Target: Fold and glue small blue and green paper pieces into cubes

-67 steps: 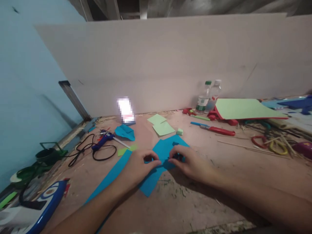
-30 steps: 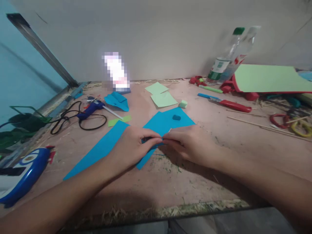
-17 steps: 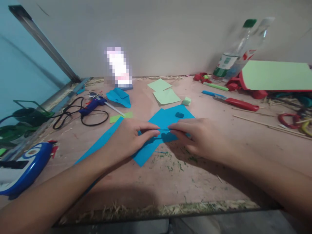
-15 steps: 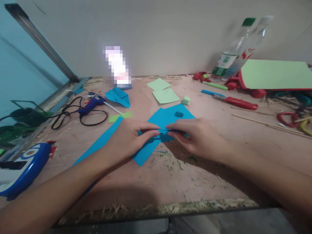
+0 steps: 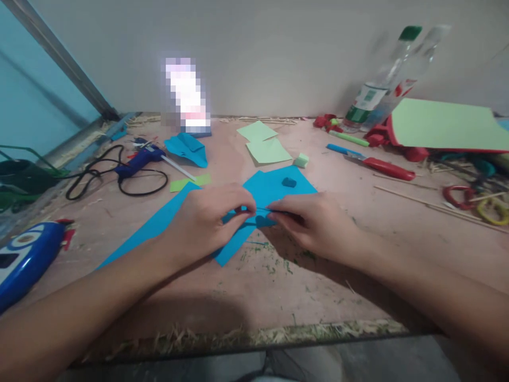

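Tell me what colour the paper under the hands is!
The paper is blue; the head view shows it best.

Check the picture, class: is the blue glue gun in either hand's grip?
No, the glue gun lies on the table, while the left hand and right hand hold a thin blue strip between them.

Both hands (image 5: 209, 215) pinch a strip (image 5: 262, 209) (thin, blue)

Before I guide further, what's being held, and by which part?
A thin blue strip, apparently paper: left grip and right grip pinch either side of its exposed stretch.
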`<state>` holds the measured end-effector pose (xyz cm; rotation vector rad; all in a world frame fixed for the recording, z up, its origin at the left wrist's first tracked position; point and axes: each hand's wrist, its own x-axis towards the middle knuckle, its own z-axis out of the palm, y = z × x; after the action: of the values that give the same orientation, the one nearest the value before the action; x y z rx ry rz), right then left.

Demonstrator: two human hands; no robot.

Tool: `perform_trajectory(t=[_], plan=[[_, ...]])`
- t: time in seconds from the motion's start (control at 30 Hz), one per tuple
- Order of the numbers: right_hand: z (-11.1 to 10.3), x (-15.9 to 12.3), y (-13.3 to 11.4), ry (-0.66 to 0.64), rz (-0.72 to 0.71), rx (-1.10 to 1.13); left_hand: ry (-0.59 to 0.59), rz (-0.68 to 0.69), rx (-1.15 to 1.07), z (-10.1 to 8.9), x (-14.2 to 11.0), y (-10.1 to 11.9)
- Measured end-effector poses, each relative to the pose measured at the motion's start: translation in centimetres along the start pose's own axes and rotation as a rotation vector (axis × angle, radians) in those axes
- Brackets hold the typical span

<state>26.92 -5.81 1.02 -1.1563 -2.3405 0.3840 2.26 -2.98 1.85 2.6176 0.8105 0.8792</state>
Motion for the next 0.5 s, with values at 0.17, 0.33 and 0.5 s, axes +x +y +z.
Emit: perform_trajectory(t=[0.17, 0.33, 0.5], plan=[[0.2, 0.0, -0.2, 0.019, 0.022, -0.012, 0.031, -0.009, 0.041, 0.4, 0.0, 0.4], [0.2, -0.1, -0.5, 0.069, 0.019, -0.057, 0.027, -0.341, -0.148, 1.2, 0.3, 1.0], [0.2, -0.1, -0.9, 0.066, 0.030, -0.034, 0.022, -0.380, -0.176, 1.6, 0.3, 1.1]])
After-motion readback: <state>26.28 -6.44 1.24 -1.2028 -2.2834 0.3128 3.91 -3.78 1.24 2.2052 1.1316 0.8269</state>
